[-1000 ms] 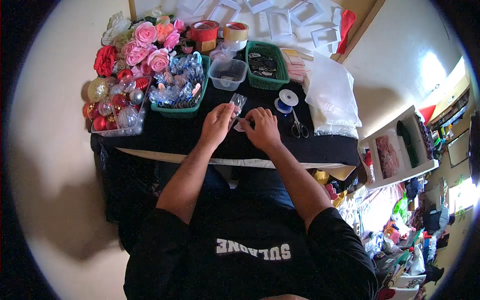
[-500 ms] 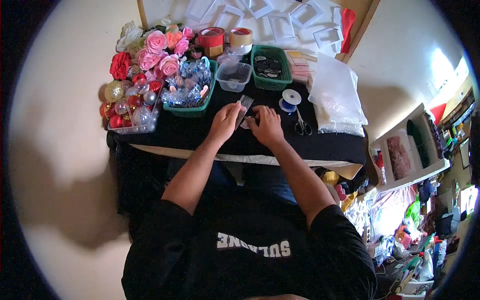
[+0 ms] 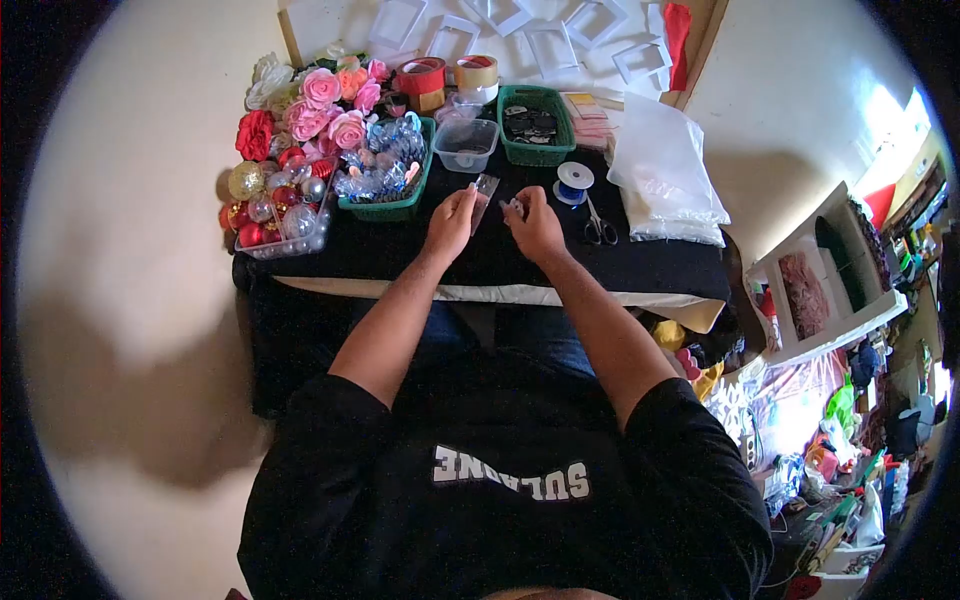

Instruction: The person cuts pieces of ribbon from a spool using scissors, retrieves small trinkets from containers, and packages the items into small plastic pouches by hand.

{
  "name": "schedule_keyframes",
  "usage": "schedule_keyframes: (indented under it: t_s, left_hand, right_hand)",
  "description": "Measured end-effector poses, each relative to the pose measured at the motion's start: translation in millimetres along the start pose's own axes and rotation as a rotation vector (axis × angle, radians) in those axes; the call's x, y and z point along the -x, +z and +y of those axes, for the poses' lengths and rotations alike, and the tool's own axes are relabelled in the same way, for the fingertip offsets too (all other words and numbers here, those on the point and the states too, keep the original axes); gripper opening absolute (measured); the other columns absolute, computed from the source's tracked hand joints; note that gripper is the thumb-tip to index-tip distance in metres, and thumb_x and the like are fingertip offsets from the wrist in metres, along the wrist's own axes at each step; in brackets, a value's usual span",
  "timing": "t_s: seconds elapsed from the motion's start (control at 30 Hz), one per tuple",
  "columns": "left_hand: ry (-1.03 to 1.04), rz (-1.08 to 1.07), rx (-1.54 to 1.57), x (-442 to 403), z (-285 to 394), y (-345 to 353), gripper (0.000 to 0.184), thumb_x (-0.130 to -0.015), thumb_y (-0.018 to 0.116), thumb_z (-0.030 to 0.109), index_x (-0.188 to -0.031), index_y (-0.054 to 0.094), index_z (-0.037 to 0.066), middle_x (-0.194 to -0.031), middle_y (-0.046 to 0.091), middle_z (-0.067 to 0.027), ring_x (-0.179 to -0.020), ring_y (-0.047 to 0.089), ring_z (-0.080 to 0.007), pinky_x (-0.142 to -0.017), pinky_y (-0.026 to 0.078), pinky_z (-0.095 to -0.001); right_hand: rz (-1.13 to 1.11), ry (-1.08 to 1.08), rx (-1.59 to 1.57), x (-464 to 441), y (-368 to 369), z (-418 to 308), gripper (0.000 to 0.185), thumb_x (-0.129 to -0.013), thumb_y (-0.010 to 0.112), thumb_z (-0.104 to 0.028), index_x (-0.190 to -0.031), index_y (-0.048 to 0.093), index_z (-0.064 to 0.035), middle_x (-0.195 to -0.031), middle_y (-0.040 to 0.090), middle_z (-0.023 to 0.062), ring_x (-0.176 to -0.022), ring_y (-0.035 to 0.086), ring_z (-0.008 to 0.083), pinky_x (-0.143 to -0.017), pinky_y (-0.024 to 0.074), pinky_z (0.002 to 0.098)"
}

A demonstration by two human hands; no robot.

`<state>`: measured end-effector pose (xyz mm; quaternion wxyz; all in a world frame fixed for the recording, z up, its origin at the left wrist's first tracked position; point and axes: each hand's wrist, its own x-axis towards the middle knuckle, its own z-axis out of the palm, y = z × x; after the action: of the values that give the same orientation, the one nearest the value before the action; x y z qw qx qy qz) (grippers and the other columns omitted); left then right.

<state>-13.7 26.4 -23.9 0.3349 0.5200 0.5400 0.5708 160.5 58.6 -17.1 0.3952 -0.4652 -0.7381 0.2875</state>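
My left hand [image 3: 450,228] is closed on a small clear plastic sachet [image 3: 485,198], which stands up from the fingers over the black tablecloth. A short gap away, my right hand [image 3: 538,226] has its fingers pinched round a small whitish piece [image 3: 515,208], too small to name. To the right of that hand lie a pair of scissors [image 3: 600,228] with dark handles and a white spool of blue ribbon [image 3: 573,183]. Beyond the hands stand a clear plastic tub [image 3: 466,160] and a green basket [image 3: 540,154] holding dark flat pieces.
At left are a green basket [image 3: 385,211] of blue wrapped items, a clear box of Christmas baubles [image 3: 290,248] and artificial flowers [image 3: 322,88]. Tape rolls [image 3: 421,76] stand at the back. White plastic bags [image 3: 665,175] lie at right. White paper frames [image 3: 550,50] lie behind.
My right hand has drawn back from the sachet and come up with the small whitish piece. My left hand still grips the sachet. The whole view has shifted slightly.
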Motion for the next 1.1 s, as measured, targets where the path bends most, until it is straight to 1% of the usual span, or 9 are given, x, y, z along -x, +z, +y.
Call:
schedule_keyframes:
  t_s: [0.07,0.13,0.27,0.33,0.47,0.57,0.63,0.93,1.1]
  left_hand:
    - [-0.013,-0.017,-0.055,-2,-4,1,0.045,-0.101,0.048,0.042,-0.092,0.068,0.003,-0.086,0.067,-0.0072,-0.080,0.063,-0.0163,-0.073,0.048,-0.0319]
    - [0.146,-0.002,-0.227,-1,-4,3,0.045,-0.100,0.048,0.042,-0.094,0.068,0.002,-0.091,0.067,-0.0130,-0.084,0.065,-0.0266,-0.076,0.048,-0.0368]
    - [0.212,-0.021,-0.367,4,2,8,0.041,-0.098,0.050,0.039,-0.096,0.066,0.001,-0.092,0.063,-0.0167,-0.090,0.063,-0.0359,-0.076,0.048,-0.0408]
    - [0.228,-0.033,-0.380,5,2,9,0.040,-0.098,0.051,0.038,-0.096,0.066,0.001,-0.091,0.062,-0.0165,-0.089,0.062,-0.0353,-0.075,0.048,-0.0412]
    - [0.142,-0.181,-0.539,11,18,8,0.033,-0.097,0.055,0.032,-0.099,0.067,0.002,-0.094,0.061,-0.0136,-0.089,0.062,-0.0335,-0.075,0.048,-0.0400]
    - [0.331,-0.102,-0.514,10,5,11,0.030,-0.094,0.059,0.031,-0.092,0.070,0.003,-0.084,0.061,-0.0132,-0.083,0.062,-0.0320,-0.072,0.048,-0.0413]
    - [0.302,-0.114,-0.511,10,8,11,0.029,-0.093,0.060,0.031,-0.092,0.071,0.004,-0.084,0.061,-0.0128,-0.083,0.062,-0.0314,-0.072,0.048,-0.0411]
    - [0.310,-0.128,-0.537,6,-1,11,0.031,-0.093,0.060,0.034,-0.093,0.071,0.005,-0.084,0.061,-0.0117,-0.085,0.062,-0.0309,-0.073,0.049,-0.0411]
    - [0.327,-0.149,-0.543,5,-3,10,0.032,-0.094,0.059,0.036,-0.096,0.071,0.006,-0.087,0.062,-0.0112,-0.088,0.063,-0.0308,-0.075,0.049,-0.0417]
  right_hand:
    - [0.081,-0.012,-0.018,1,-2,1,0.037,-0.090,0.066,-0.029,-0.108,0.044,-0.0054,-0.094,0.065,0.0176,-0.087,0.065,0.0372,-0.075,0.0496,0.0463]
    - [0.203,-0.029,-0.033,-1,-2,5,0.037,-0.092,0.064,-0.026,-0.113,0.043,-0.0046,-0.095,0.066,0.0191,-0.086,0.066,0.0363,-0.073,0.0502,0.0453]
    - [0.316,-0.010,-0.123,-3,-4,8,0.036,-0.092,0.064,-0.026,-0.113,0.046,-0.0031,-0.093,0.066,0.0188,-0.085,0.066,0.0357,-0.073,0.0502,0.0436]
    - [0.308,-0.009,-0.094,-5,-4,10,0.030,-0.092,0.065,-0.026,-0.106,0.056,-0.0018,-0.093,0.065,0.0147,-0.087,0.064,0.0285,-0.077,0.0496,0.0359]
    - [0.241,0.130,-0.171,-2,-8,5,0.028,-0.096,0.059,-0.027,-0.101,0.057,-0.0003,-0.091,0.065,0.0176,-0.086,0.064,0.0336,-0.077,0.0492,0.0406]
    - [0.308,-0.012,-0.285,-9,-1,26,0.027,-0.097,0.053,-0.025,-0.106,0.058,-0.0001,-0.093,0.064,0.0175,-0.090,0.063,0.0314,-0.081,0.0486,0.0388]
    - [0.407,-0.041,-0.296,-10,0,28,0.029,-0.098,0.049,-0.023,-0.112,0.058,0.0004,-0.096,0.064,0.0175,-0.091,0.063,0.0296,-0.084,0.0481,0.0379]
    - [0.205,-0.009,-0.291,-2,-6,13,0.027,-0.098,0.051,-0.019,-0.116,0.060,0.0004,-0.104,0.066,0.0164,-0.095,0.064,0.0255,-0.086,0.0481,0.0339]
    - [0.235,-0.070,-0.324,-8,2,24,0.027,-0.097,0.055,-0.016,-0.118,0.058,-0.0001,-0.104,0.066,0.0166,-0.095,0.065,0.0232,-0.083,0.0494,0.0327]
